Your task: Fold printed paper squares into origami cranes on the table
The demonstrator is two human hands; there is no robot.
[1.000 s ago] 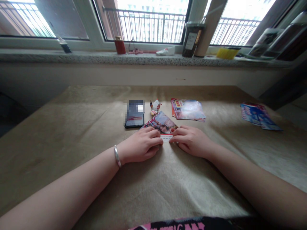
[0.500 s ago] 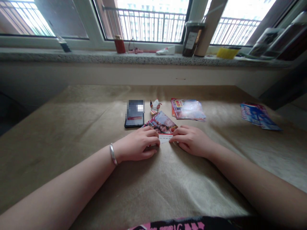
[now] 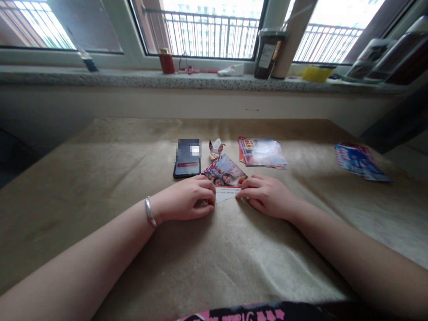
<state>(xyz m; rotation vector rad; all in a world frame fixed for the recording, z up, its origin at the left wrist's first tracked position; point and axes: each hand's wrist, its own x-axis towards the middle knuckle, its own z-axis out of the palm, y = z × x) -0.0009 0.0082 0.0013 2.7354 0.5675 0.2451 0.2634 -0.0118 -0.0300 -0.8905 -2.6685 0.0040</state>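
A colourful printed paper (image 3: 224,174) lies on the tan cloth-covered table (image 3: 100,178) in front of me, folded along its near edge. My left hand (image 3: 185,199), a silver bracelet on its wrist, presses down with curled fingers on the left end of that fold. My right hand (image 3: 265,195) pins the right end with bent fingers. A white strip of the paper shows between both hands.
A dark phone (image 3: 187,159) lies just beyond my left hand. A small folded paper piece (image 3: 216,148) and a stack of flyers (image 3: 261,153) sit behind the paper. More flyers (image 3: 359,161) lie far right. Jars and a red cup (image 3: 166,61) line the windowsill.
My left hand has slid leftward along the fold, away from my right hand, and more of the white strip now shows. The right hand has stayed in place.
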